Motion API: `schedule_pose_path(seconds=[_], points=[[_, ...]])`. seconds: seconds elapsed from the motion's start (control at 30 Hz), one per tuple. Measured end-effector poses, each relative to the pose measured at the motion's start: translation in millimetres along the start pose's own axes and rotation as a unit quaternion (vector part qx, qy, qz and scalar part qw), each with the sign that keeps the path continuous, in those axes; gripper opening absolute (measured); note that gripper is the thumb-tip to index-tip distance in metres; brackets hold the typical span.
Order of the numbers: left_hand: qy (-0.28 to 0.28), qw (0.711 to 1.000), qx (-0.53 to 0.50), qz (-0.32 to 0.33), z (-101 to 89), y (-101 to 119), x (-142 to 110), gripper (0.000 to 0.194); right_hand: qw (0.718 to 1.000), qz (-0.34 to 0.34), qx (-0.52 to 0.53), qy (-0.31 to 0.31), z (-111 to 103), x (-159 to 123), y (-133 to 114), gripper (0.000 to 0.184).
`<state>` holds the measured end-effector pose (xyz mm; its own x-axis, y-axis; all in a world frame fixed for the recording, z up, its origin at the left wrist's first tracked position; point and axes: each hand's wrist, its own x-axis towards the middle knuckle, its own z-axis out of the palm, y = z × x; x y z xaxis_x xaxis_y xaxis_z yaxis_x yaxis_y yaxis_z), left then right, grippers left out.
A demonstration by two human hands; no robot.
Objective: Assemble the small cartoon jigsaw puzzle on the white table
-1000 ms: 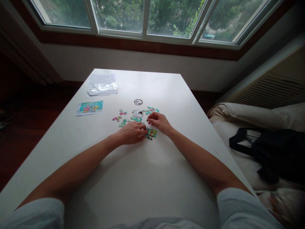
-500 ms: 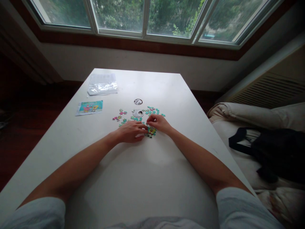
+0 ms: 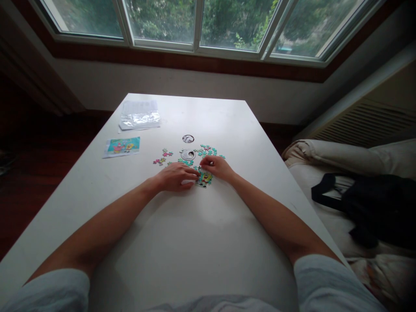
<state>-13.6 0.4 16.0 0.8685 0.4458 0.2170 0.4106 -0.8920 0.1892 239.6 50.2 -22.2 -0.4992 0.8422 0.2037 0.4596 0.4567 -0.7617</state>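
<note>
A small joined patch of jigsaw puzzle (image 3: 206, 177), with a yellow cartoon figure on it, lies on the white table between my hands. My left hand (image 3: 177, 177) rests flat at its left side, fingers stretched out and tips touching its edge. Just above the patch's upper right, my right hand (image 3: 215, 167) is closed in a pinch; whatever its fingertips hold is hidden or too small to make out. Loose teal puzzle pieces (image 3: 208, 150) are scattered beyond the right hand. Pink and green puzzle pieces (image 3: 160, 161) lie past the left hand.
Two round inserts, a far one (image 3: 188, 138) and a nearer one (image 3: 187, 154), sit in the table (image 3: 195, 242). A picture card (image 3: 121, 147) and a clear plastic bag (image 3: 140, 115) lie at the left. Dark clothing (image 3: 377, 208) lies on a sofa at the right.
My left hand has shifted slightly up and left, uncovering more of the joined patch's left side. My right hand stays nearly in place, still pinched.
</note>
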Motion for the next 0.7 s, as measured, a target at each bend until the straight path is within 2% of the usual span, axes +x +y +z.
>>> schedule_pose_path(seconds=[0.17, 0.47, 0.7], points=[[-0.006, 1.0, 0.02, -0.011, 0.3, 1.6, 0.1, 0.028, 0.999, -0.024, -0.041, 0.006, -0.9, 0.3, -3.1, 0.017], [0.001, 0.999, 0.029, -0.016, 2.2, 4.5, 2.4, 0.028, 1.0, -0.022, -0.016, -0.009, -3.7, 5.1, 0.7, 0.017], [-0.001, 0.999, 0.038, -0.014, 2.8, 4.5, 3.7, 0.028, 0.994, -0.075, -0.074, -0.002, -0.9, 5.1, -6.1, 0.017]])
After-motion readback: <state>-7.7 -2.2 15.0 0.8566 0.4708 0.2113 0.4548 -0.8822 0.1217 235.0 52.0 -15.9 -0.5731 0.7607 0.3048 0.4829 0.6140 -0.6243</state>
